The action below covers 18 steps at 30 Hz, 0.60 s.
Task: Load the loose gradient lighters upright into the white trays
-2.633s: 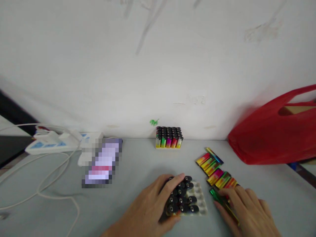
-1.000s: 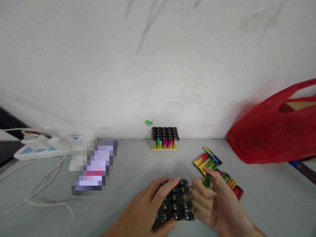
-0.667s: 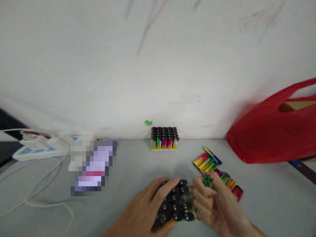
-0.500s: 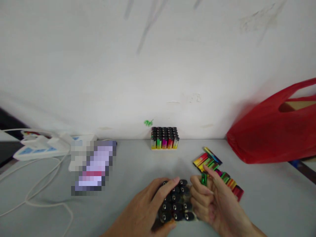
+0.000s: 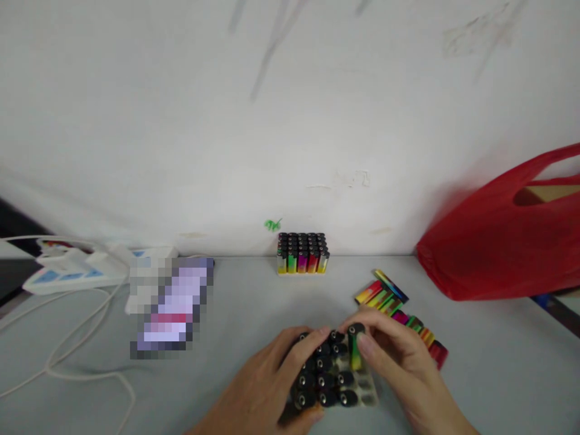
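Observation:
Near the front edge is a pale tray [image 5: 368, 386] with round-topped black-capped lighters [image 5: 324, 380] standing in its slots; some slots at its right side hold nothing. My left hand [image 5: 276, 368] wraps round the left side of the tray and lighters, fingers across the top, thumb at the near side. Between the thumb and fingers of my right hand [image 5: 399, 356] is a green-yellow lighter [image 5: 356, 350], upright with its black cap up, over the right column of slots. Several loose colourful lighters [image 5: 426, 335] lie just beyond my right hand.
A full block of lighters [image 5: 302, 261] stands by the wall. To the right sits a red bag [image 5: 507, 241]. At the left are a blurred phone-like object [image 5: 176, 305], a white power strip [image 5: 90, 269] and looping white cables [image 5: 49, 368].
My right hand has turned over and moved left to the tray, bringing the green lighter upright over its right side. My left hand stays where it was.

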Each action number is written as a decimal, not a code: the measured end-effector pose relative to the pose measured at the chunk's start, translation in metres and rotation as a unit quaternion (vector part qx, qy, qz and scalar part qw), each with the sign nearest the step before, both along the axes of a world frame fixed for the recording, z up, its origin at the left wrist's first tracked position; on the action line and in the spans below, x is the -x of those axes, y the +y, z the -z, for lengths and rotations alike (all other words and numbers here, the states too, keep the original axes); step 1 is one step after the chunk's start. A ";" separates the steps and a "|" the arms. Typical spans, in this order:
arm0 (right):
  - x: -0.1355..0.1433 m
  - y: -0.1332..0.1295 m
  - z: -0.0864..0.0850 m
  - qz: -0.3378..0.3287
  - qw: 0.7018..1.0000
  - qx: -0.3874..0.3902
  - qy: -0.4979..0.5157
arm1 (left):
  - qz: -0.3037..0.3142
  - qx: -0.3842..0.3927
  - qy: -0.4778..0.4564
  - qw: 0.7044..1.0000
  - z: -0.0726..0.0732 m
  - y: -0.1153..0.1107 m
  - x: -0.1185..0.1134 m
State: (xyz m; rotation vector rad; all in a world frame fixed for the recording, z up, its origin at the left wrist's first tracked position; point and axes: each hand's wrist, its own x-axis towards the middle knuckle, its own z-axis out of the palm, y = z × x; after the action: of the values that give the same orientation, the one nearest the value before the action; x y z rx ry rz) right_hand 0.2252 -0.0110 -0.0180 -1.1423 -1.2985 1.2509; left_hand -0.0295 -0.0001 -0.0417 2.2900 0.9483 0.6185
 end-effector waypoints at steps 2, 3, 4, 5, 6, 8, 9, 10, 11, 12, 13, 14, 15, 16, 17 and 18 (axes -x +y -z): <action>-0.003 -0.002 0.001 -0.015 0.999 -0.018 -0.030 | 0.002 -0.001 -0.003 1.000 -0.001 -0.001 0.000; -0.003 -0.002 0.001 -0.016 0.998 -0.037 -0.044 | 0.002 -0.002 -0.004 1.000 -0.002 -0.001 0.000; -0.004 -0.003 0.000 -0.017 0.996 -0.058 -0.059 | 0.000 -0.004 -0.004 1.000 -0.003 -0.001 0.000; -0.003 -0.003 -0.002 -0.022 0.993 -0.081 -0.078 | -0.003 -0.004 -0.002 1.000 -0.003 -0.001 0.000; -0.003 -0.003 -0.004 -0.029 0.989 -0.104 -0.099 | -0.007 -0.005 0.000 1.000 -0.003 -0.001 -0.001; -0.003 -0.003 -0.009 -0.045 0.978 -0.145 -0.142 | -0.010 -0.004 0.005 1.000 -0.003 0.000 -0.002; -0.003 -0.003 -0.011 -0.052 0.974 -0.158 -0.157 | -0.008 -0.003 0.007 1.000 -0.002 0.000 -0.002; -0.004 -0.003 -0.012 -0.057 0.971 -0.166 -0.164 | -0.009 -0.001 0.008 1.000 -0.002 0.000 -0.002; -0.004 -0.004 -0.013 -0.057 0.970 -0.168 -0.164 | -0.008 -0.001 0.007 1.000 -0.001 0.000 -0.002; -0.005 -0.005 -0.012 -0.055 0.971 -0.168 -0.160 | -0.007 -0.001 0.006 1.000 0.000 0.001 -0.002; -0.006 -0.006 -0.011 -0.051 0.972 -0.167 -0.156 | -0.007 0.000 0.005 1.000 0.000 0.001 -0.002; -0.007 -0.007 -0.008 -0.040 0.973 -0.163 -0.157 | -0.005 0.000 0.004 1.000 0.000 0.001 -0.002; -0.008 -0.007 -0.005 -0.022 0.974 -0.156 -0.164 | -0.003 0.000 0.001 1.000 0.000 0.001 -0.002; -0.009 -0.006 -0.002 0.003 0.973 -0.149 -0.178 | -0.001 0.001 -0.001 1.000 -0.001 0.001 -0.002; -0.010 -0.005 0.000 0.033 0.969 -0.143 -0.196 | 0.000 0.001 -0.002 1.000 -0.002 0.000 -0.003; -0.011 -0.003 0.003 0.067 0.964 -0.139 -0.218 | 0.000 0.001 -0.003 1.000 -0.003 0.000 -0.003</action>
State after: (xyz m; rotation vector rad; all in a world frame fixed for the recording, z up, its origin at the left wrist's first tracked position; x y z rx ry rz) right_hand 0.2364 -0.0142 -0.0207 -1.3171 -1.6292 0.7070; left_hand -0.0267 -0.0001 -0.0388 2.2858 0.9453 0.6238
